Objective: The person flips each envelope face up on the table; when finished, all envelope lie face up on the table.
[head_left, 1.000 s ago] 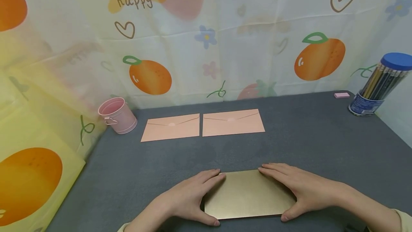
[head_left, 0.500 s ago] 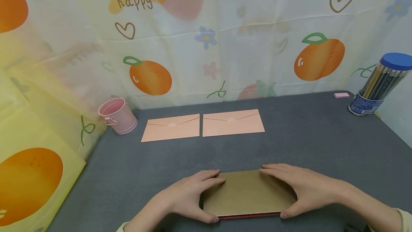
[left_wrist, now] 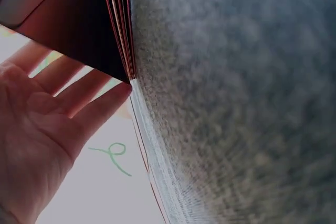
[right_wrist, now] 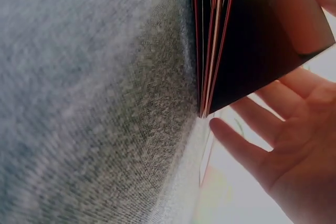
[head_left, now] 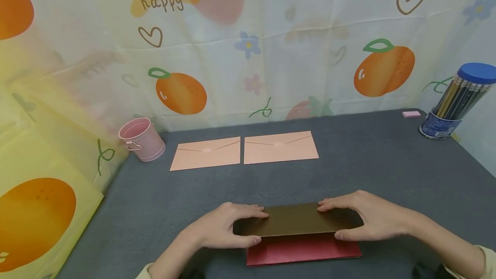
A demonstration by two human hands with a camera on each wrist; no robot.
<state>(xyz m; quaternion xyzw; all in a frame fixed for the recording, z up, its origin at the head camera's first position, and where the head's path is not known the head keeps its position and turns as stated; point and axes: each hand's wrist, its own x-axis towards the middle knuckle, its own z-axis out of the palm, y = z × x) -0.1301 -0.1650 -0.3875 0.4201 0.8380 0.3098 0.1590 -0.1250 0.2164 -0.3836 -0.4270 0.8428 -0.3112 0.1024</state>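
Left hand (head_left: 222, 229) and right hand (head_left: 372, 216) pinching the gold cover (head_left: 298, 219) at its ends, now lifted open off the red page (head_left: 304, 251) at the near mat (head_left: 387, 162) edge, flat a second ago; envelopes (head_left: 244, 152) beyond.

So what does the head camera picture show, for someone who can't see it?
Two hands, the left hand and right hand, lift a gold cover off a red sheet on a grey table. Two pink envelopes lie behind.
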